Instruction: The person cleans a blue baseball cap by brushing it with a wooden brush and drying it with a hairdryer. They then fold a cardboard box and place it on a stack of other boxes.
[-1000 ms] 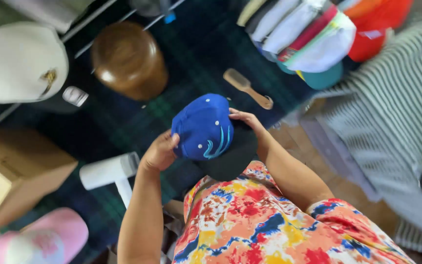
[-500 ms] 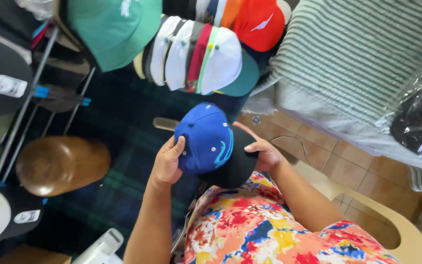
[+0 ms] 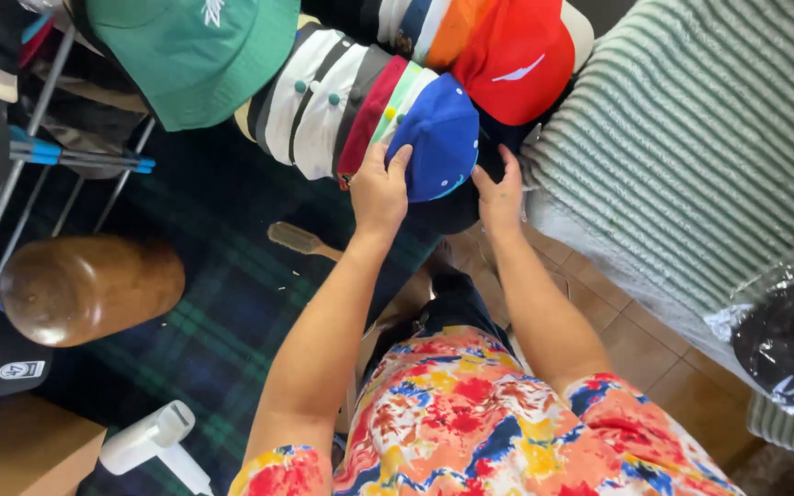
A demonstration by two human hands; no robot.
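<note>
Your fingers [image 3: 395, 161] are pressing on the blue cap [image 3: 436, 136], those of your left hand [image 3: 379, 193] curled over its left edge with the thumb underneath. Your right hand [image 3: 500, 195] is gripping the dark brim on the cap's right side, fingers closed around it. So both hands are clamped on the cap, one on each flank, and neither is nearer than the other.

The cap is sitting just beyond your fingertips, at the right end of the cap row [image 3: 342, 101], touching the striped caps on its left and lying just under the red cap [image 3: 512, 55] on the far side. Its long axis is running from near to far, crown pointing away from you and brim toward you.

Going left to right: a green cap [image 3: 195, 55] is hanging far left, a wooden form [image 3: 85, 289] is resting on the dark plaid cloth [image 3: 222, 303], a brush [image 3: 300, 241] is lying near your left forearm, and a striped blanket [image 3: 691, 138] is filling the right. Room around the cap is tight.
</note>
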